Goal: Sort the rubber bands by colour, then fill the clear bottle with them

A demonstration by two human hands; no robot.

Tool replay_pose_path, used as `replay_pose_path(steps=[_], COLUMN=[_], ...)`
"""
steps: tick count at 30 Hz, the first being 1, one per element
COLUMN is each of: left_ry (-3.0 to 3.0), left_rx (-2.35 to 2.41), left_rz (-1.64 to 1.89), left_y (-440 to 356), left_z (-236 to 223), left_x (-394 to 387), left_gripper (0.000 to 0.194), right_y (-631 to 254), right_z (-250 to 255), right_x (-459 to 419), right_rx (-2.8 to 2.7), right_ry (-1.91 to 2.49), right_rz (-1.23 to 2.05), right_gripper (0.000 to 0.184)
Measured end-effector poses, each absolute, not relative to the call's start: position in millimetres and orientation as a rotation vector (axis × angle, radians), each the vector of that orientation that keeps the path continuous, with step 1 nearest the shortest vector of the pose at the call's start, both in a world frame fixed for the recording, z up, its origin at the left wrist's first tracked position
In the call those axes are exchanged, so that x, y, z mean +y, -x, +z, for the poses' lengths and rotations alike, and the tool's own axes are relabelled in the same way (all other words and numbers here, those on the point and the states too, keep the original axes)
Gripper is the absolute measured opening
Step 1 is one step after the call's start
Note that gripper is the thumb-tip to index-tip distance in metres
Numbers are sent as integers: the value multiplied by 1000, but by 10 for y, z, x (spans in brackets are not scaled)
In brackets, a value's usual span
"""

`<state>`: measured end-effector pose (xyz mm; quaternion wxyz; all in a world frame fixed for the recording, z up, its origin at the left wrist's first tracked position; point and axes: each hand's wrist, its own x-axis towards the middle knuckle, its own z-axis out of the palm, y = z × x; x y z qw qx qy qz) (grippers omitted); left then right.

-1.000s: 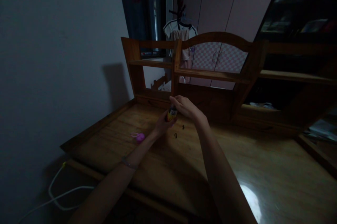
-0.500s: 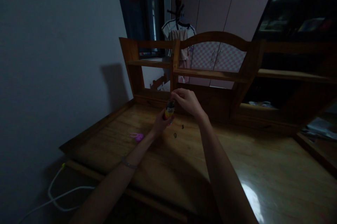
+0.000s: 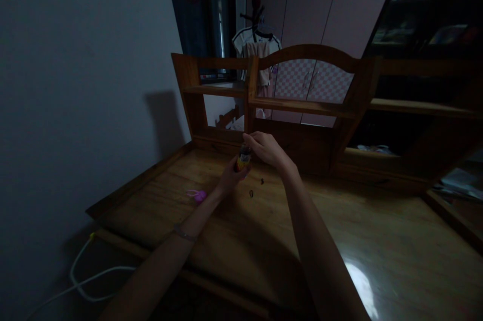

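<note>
A small dark bottle (image 3: pixel 244 156) with a yellow and red label stands nearly upright in my left hand (image 3: pixel 231 176), whose fingers wrap round its lower part. Over the bottle's mouth, my right hand (image 3: pixel 264 146) is bent with its fingertips pressed together. What those fingertips hold, if anything, is too dark and small to make out. On the wooden desk (image 3: pixel 317 230) near the bottle lie a small dark loop (image 3: pixel 251 193) and another tiny dark piece (image 3: pixel 262 181). A purple item with a loop (image 3: pixel 199 196) rests left of my left forearm.
A wooden shelf unit (image 3: pixel 302 105) rises along the desk's back edge. The white wall (image 3: pixel 94 84) borders the left side. A white cable (image 3: pixel 79 283) hangs below the desk's left front corner. Behind the shelves stands a coat rack with clothes (image 3: pixel 256 49).
My right hand has tipped slightly downward and its fingers have shifted a little left over the bottle's top. My left hand and the bottle have barely moved.
</note>
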<state>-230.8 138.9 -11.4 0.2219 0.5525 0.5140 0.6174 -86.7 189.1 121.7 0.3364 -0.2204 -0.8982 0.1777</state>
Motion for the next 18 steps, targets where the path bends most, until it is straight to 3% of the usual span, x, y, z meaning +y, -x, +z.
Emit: replay_pose_path(steps=[7, 18], left_ry=[-1555, -1551], left_rx=[1379, 1403], left_rz=[1697, 1701], left_y=[2291, 2300], left_z=[-81, -108], left_x=[1363, 1390], left_gripper=[36, 41], right_y=[818, 877], right_z=[1275, 1166], right_x=[1880, 1931], right_rx=[-2181, -2363], right_ry=[559, 596], right_rz=[347, 512], right_gripper=[51, 59])
